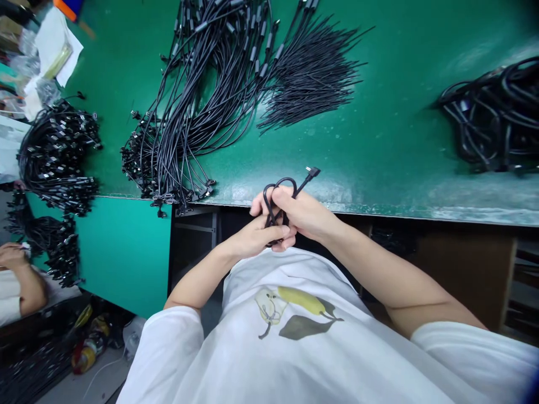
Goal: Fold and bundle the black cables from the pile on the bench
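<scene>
We see both hands together at the near edge of the tabletop (400, 140), gripping one black cable (302, 186) between them. The right hand (297, 210) pinches its loops between thumb and fingers, while the left hand (256, 237) closes on their lower part, its thumb laid across; some fingers of each are hidden behind the other hand and the coil, so we cannot trace the cable's whole run. One plug (312, 173) sticks out past the right hand (its other end we cannot find).

Beyond the hands, we see a large bundle (210, 101) running off the top edge, its strands too tangled to count. Thin loose ends (315, 76) fan out beside it. The heap (497, 115) on the right is cut off by the frame and blurred, and we cannot make out its ends. On the left lies another bundle (59, 154); below it, at the frame's edge, we catch a co-worker's hand (12, 255), partly cut off, its grip unclear.
</scene>
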A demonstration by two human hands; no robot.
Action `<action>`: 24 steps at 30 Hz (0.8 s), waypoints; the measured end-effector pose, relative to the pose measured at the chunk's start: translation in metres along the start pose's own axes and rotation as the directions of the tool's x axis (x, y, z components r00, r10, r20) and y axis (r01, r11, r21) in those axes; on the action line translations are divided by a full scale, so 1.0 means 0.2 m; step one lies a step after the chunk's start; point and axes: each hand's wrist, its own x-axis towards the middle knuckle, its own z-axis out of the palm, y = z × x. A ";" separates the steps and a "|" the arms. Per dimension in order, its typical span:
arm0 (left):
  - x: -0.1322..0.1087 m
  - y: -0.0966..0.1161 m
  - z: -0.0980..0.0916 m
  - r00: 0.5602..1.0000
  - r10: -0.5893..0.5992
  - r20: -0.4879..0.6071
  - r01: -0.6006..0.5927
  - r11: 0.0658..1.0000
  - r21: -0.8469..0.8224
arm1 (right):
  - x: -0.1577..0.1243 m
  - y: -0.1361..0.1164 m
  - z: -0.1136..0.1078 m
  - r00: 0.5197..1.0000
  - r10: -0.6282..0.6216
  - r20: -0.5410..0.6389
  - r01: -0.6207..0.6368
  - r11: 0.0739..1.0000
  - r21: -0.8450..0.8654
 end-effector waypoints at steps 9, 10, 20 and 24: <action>0.00 0.04 0.05 0.999 0.022 -0.044 -0.031 0.980 -0.197 | 0.04 -0.05 0.04 0.971 -0.221 -0.095 0.210 0.971 -0.115; 0.00 0.05 0.05 0.997 0.045 -0.068 -0.059 0.976 -0.212 | 0.05 -0.05 0.03 0.963 -0.243 -0.115 0.221 0.959 -0.176; -0.02 0.04 0.07 1.000 -0.028 -0.004 0.027 0.975 -0.222 | 0.07 -0.05 -0.10 0.922 -0.221 0.317 0.211 0.975 0.065; -0.01 0.06 0.11 0.999 -0.012 0.049 0.025 0.958 -0.285 | 0.07 -0.04 -0.04 0.939 -0.253 0.233 0.205 0.956 0.211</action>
